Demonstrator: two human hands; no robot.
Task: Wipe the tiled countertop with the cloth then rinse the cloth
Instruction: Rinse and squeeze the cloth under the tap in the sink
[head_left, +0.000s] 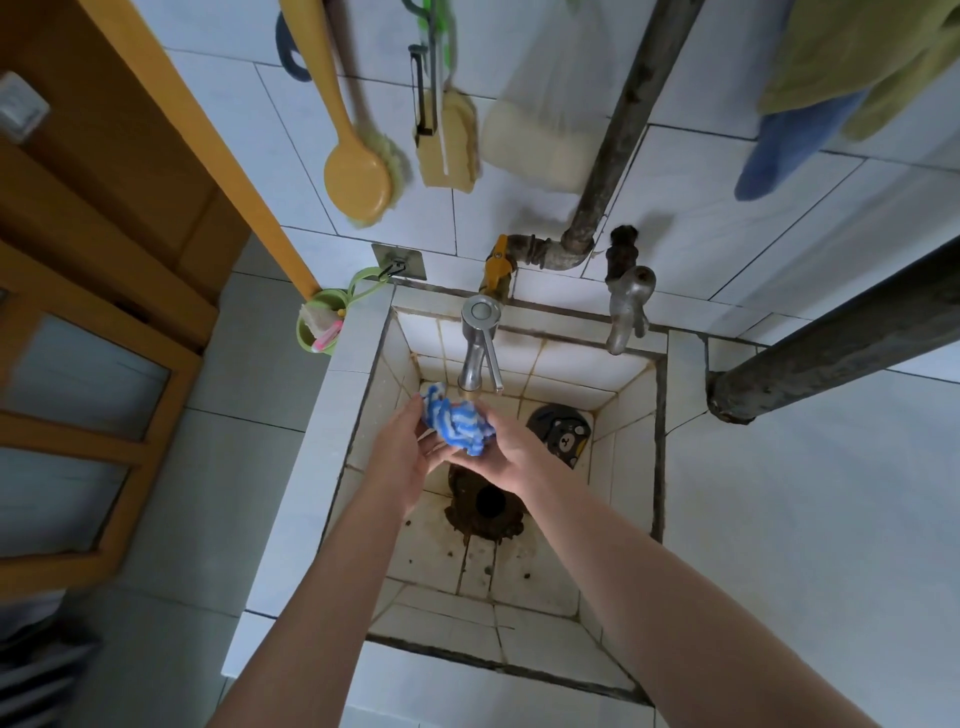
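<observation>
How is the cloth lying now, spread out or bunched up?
Bunched up: the blue-and-white cloth is a crumpled wad held between left hand and right hand, under the steel tap.

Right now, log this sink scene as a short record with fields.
sink: tiled, stained around the drain
tap: polished steel, over the sink; water flow cannot be told
cloth: blue-and-white, bunched, just below the tap spout
left hand: holds the cloth from its left side
right hand: holds the cloth from its right side
wall: yellow brush hangs above
</observation>
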